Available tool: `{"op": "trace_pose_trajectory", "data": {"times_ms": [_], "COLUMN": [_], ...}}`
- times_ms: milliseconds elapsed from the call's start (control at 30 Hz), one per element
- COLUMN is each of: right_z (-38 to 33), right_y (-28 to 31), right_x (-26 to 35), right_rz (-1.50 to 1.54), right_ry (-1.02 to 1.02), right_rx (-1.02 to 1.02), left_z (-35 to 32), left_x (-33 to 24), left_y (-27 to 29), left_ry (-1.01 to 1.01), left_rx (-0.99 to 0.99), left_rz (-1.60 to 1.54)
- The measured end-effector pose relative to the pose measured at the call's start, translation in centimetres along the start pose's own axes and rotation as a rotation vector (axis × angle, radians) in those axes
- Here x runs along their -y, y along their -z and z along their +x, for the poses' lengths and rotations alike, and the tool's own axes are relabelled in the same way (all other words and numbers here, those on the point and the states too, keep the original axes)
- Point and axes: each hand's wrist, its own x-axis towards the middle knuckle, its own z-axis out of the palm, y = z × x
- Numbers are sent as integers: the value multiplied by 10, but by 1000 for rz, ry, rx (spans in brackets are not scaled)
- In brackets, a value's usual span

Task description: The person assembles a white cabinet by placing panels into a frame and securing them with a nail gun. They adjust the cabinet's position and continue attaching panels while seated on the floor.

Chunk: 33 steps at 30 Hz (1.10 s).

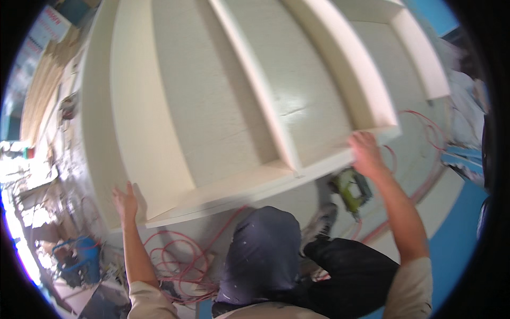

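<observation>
A large cream-white cabinet frame (234, 95) with shelves and dividers fills the upper picture, lying in front of me. My left hand (126, 201) rests flat against its near left corner, fingers apart. At the right, my right hand (365, 151) grips the front edge of the frame. Below the frame, a yellow-green nail gun (351, 190) lies on the floor beside my shoe (319, 226). My knees in dark trousers (265, 255) show at the bottom.
A red air hose (180, 255) lies coiled on the floor at lower left and loops again at the right. A blue crate (79, 258) and clutter stand at the left. Wooden boards (45, 85) are stacked at upper left. Blue floor shows at right.
</observation>
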Motion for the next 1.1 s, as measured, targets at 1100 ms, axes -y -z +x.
{"op": "trace_pose_trajectory", "data": {"times_ms": [1100], "right_z": [16], "right_y": [6], "right_x": [4], "right_rz": [-26], "right_ry": [-11], "right_rx": [113], "left_z": [-58], "left_x": [-59], "left_y": [-44], "left_ry": [370], "left_rx": [389], "left_rz": [-247]}}
